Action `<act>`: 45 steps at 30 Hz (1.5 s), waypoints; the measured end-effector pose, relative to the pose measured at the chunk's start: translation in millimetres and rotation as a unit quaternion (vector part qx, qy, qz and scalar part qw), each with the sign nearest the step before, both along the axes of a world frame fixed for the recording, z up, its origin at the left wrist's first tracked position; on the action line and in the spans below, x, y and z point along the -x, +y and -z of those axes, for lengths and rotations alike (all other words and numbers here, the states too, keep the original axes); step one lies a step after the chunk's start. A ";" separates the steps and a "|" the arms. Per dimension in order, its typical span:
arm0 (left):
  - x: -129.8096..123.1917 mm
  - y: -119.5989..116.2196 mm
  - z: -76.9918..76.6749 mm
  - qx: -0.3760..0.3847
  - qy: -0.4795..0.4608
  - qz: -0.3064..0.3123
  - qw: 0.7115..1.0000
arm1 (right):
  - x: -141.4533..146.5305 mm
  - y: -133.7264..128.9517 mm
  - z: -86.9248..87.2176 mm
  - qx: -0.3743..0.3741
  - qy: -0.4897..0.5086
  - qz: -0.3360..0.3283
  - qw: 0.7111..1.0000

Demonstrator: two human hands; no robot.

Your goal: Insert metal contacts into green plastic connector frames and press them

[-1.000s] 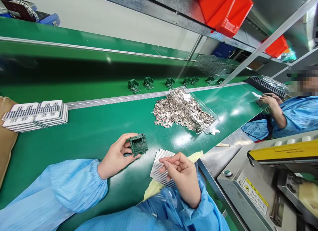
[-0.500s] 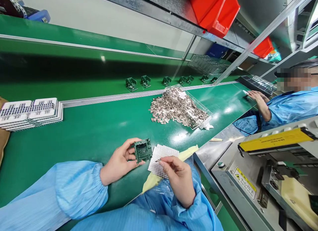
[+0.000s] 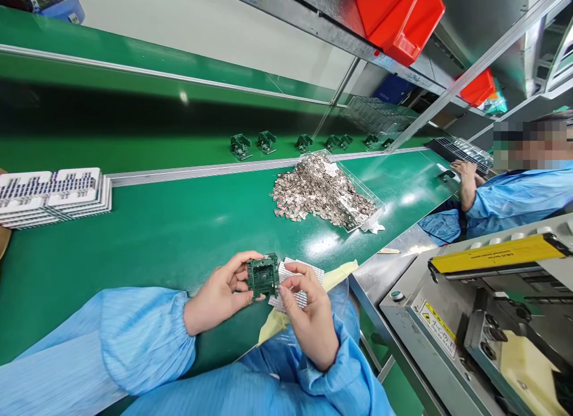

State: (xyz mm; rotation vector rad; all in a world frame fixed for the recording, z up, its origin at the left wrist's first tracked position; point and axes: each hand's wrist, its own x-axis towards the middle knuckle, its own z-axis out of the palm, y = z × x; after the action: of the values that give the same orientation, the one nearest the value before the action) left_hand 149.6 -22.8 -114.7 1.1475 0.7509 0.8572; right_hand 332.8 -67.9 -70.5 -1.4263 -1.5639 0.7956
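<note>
My left hand [image 3: 221, 293] grips a green square frame [image 3: 262, 276] with a recessed middle, tilted toward me just above the green bench. At the frame's right edge, my right hand [image 3: 308, 308] has thumb and forefinger closed in a pinch. What lies between those fingertips is too small to make out. Partly hidden behind my right hand is a white slatted sheet [image 3: 290, 302] of narrow strips. Under the sheet lies pale yellow material [image 3: 271, 326].
A pile of small metal pieces [image 3: 304, 189] spills from a clear tray [image 3: 378, 210]. Several green assemblies [image 3: 240, 146] line the back strip. White panels [image 3: 54, 192] are stacked at left. A machine [image 3: 412, 320] stands at right; a co-worker's hand [image 3: 465, 171] is beyond.
My right hand has moved from over the slatted sheet to the green frame's right edge. My left hand has brought the frame slightly rightward. The co-worker's hands have shifted.
</note>
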 end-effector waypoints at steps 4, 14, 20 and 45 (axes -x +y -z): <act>0.9 -0.3 -2.8 -0.004 0.005 0.016 1.000 | 6.4 2.1 0.8 0.005 0.014 -0.007 1.000; 2.0 -1.1 -1.1 -0.032 0.037 0.030 0.998 | 8.6 1.9 4.6 -0.001 0.007 -0.002 1.000; 1.4 -1.4 -3.8 -0.040 0.051 0.025 0.998 | 9.8 2.4 5.9 0.015 0.020 0.007 1.000; -11.0 -9.4 -3.4 -0.065 0.066 -0.020 0.995 | 20.7 3.8 24.6 0.071 0.170 0.075 0.980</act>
State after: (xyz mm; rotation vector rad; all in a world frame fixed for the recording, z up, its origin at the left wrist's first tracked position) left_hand 160.5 -32.2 -111.3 1.3198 0.8381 0.8797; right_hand 312.0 -64.1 -95.1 -1.4032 -1.1464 1.0165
